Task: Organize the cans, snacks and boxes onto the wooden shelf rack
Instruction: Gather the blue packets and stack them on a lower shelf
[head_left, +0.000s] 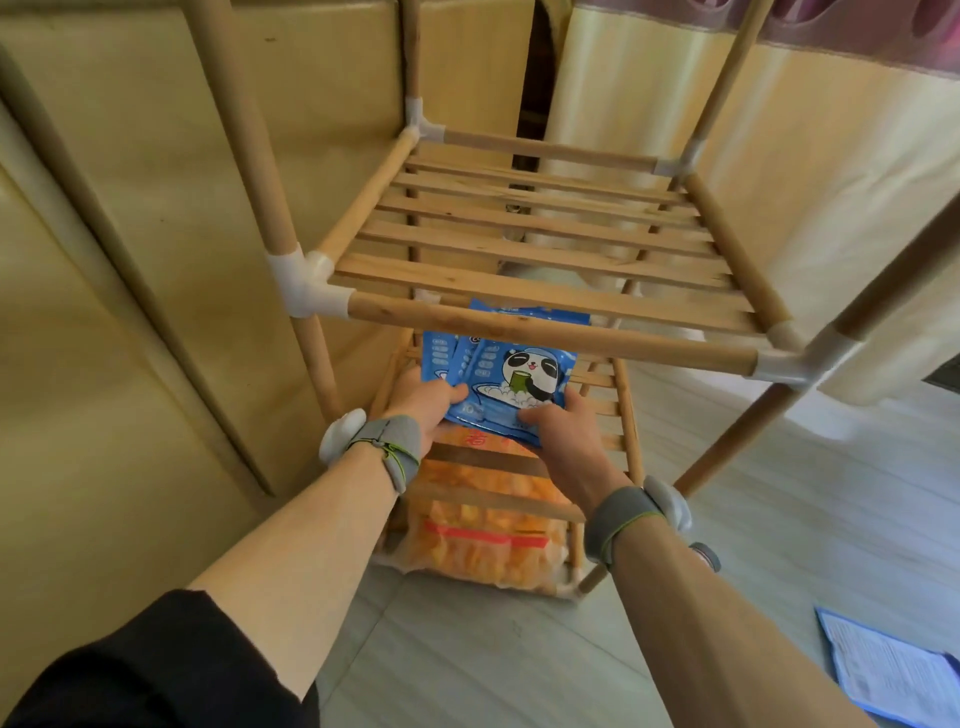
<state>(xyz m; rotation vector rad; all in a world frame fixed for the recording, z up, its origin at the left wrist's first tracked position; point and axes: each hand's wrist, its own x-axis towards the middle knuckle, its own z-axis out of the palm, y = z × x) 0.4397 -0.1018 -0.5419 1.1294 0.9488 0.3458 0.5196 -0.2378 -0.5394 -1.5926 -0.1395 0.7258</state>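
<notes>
The wooden shelf rack (550, 332) stands in front of me with slatted tiers and white corner joints. Its upper tier holds nothing. Both hands hold a stack of blue packets with a panda picture (514, 376) over the middle tier, under the upper front rail. My left hand (423, 408) grips the stack's near left corner. My right hand (563, 431) pinches its near right edge, thumb on top. Below, a clear bag of orange snacks (483, 535) lies on the bottom tier, seen through the slats.
A cream cabinet or padded wall (130, 260) runs along the left, close to the rack. A pale curtain (779, 182) hangs behind and to the right. A blue-edged printed sheet (893, 670) lies on the grey floor at lower right.
</notes>
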